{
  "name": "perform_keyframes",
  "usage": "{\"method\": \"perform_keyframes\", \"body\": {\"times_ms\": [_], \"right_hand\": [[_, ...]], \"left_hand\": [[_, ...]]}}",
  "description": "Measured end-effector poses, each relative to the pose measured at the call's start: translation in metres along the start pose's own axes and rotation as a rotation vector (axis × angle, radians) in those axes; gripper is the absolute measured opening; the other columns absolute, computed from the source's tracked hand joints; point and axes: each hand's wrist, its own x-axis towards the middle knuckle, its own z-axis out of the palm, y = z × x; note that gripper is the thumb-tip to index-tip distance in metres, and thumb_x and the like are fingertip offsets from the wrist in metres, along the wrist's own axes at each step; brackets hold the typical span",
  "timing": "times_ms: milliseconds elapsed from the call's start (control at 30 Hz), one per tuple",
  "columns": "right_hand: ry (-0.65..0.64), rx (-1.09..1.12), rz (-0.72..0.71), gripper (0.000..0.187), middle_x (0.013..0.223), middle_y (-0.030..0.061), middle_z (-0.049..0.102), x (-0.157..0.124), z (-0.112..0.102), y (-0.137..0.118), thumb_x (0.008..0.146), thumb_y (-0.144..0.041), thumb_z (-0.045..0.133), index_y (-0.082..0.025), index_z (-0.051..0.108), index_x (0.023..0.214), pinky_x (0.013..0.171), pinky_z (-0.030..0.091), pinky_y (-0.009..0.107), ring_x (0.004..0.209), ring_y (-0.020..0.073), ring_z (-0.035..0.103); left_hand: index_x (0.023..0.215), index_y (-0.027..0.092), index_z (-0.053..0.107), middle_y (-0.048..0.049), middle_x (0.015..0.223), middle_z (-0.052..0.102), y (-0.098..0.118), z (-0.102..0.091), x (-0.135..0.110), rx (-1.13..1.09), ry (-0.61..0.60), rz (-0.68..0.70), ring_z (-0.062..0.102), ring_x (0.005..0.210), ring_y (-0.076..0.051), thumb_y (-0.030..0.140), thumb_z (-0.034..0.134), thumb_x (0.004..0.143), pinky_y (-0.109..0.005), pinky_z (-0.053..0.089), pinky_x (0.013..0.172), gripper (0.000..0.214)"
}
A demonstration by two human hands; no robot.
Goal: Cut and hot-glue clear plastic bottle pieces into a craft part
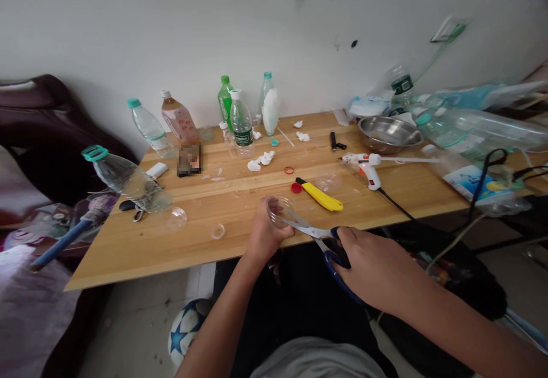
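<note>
My left hand (pixel 266 226) is closed around a clear piece of cut plastic bottle (pixel 283 205) at the table's front edge. In my right hand (pixel 363 261) is a pair of scissors (pixel 314 232) with dark blue handles, its blades apart. The blades reach to the rim of the plastic piece, one of them seemingly inside it. Just beyond lie a yellow utility knife (pixel 321 194), a red bottle cap (pixel 296 187) and a thin red ring (pixel 289 170). A clear plastic ring (pixel 217 231) rests to the left of my left hand.
A white glue gun (pixel 363 167) with its cord lies right of centre, before a steel bowl (pixel 390 132). Several bottles stand at the back, including a green bottle (pixel 225 101). A cut bottle (pixel 128 178) leans at left. Crumpled tissue (pixel 261 161) lies mid-table. A ball (pixel 188 329) is on the floor.
</note>
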Motion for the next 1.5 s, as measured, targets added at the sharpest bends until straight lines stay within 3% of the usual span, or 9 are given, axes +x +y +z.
{"method": "perform_keyframes", "body": {"times_ms": [167, 600, 1000, 1200, 1433, 1500], "right_hand": [[-0.018, -0.017, 0.004, 0.015, 0.087, 0.0097, 0.074, 0.005, -0.001, 0.008, 0.088, -0.033, 0.058, -0.018, 0.058, 0.089, 0.063, 0.045, 0.033, 0.079, 0.0274, 0.073], [-0.010, 0.003, -0.031, 0.016, 0.080, 0.0088, 0.076, 0.011, 0.006, 0.018, 0.091, -0.033, 0.057, -0.020, 0.062, 0.084, 0.058, 0.040, 0.034, 0.072, 0.0291, 0.074], [0.037, -0.022, 0.008, 0.018, 0.082, 0.0076, 0.078, 0.011, 0.013, 0.031, 0.090, -0.037, 0.058, -0.022, 0.068, 0.086, 0.055, 0.034, 0.034, 0.072, 0.0307, 0.075], [0.005, -0.039, -0.025, 0.013, 0.074, 0.0065, 0.077, 0.008, 0.003, 0.029, 0.088, -0.035, 0.063, -0.024, 0.068, 0.083, 0.054, 0.033, 0.032, 0.069, 0.0285, 0.074], [-0.040, 0.042, -0.074, 0.007, 0.080, 0.0073, 0.075, 0.005, 0.005, 0.031, 0.088, -0.026, 0.064, -0.020, 0.061, 0.087, 0.055, 0.040, 0.032, 0.074, 0.0283, 0.074], [0.036, 0.092, -0.103, 0.007, 0.084, 0.0089, 0.072, 0.003, 0.009, 0.038, 0.089, -0.026, 0.061, -0.019, 0.059, 0.090, 0.058, 0.045, 0.033, 0.078, 0.0281, 0.073]], "left_hand": [[0.113, 0.021, 0.046, -0.0053, 0.104, 0.059, 0.000, 0.009, 0.002, 0.012, 0.079, -0.004, 0.063, 0.099, -0.023, 0.016, 0.080, 0.060, -0.043, 0.050, 0.095, 0.064], [0.113, 0.020, 0.045, -0.0059, 0.103, 0.059, 0.002, 0.012, 0.003, 0.067, 0.117, 0.012, 0.063, 0.098, -0.023, 0.016, 0.078, 0.061, -0.042, 0.051, 0.093, 0.062], [0.115, 0.019, 0.046, -0.0083, 0.108, 0.059, 0.002, 0.011, 0.001, 0.100, 0.085, 0.088, 0.061, 0.101, -0.024, 0.022, 0.077, 0.069, -0.044, 0.050, 0.095, 0.056], [0.117, 0.021, 0.046, -0.0074, 0.111, 0.059, -0.004, 0.013, 0.002, 0.098, 0.055, 0.110, 0.061, 0.104, -0.023, 0.022, 0.079, 0.070, -0.043, 0.048, 0.098, 0.057], [0.123, 0.021, 0.044, -0.0098, 0.116, 0.057, -0.007, 0.009, 0.001, 0.003, -0.005, 0.090, 0.059, 0.113, -0.026, 0.035, 0.080, 0.076, -0.047, 0.043, 0.105, 0.061], [0.129, 0.021, 0.041, -0.0120, 0.122, 0.057, -0.005, 0.004, 0.001, -0.053, -0.028, 0.065, 0.057, 0.118, -0.027, 0.040, 0.074, 0.082, -0.048, 0.040, 0.109, 0.061]]}}
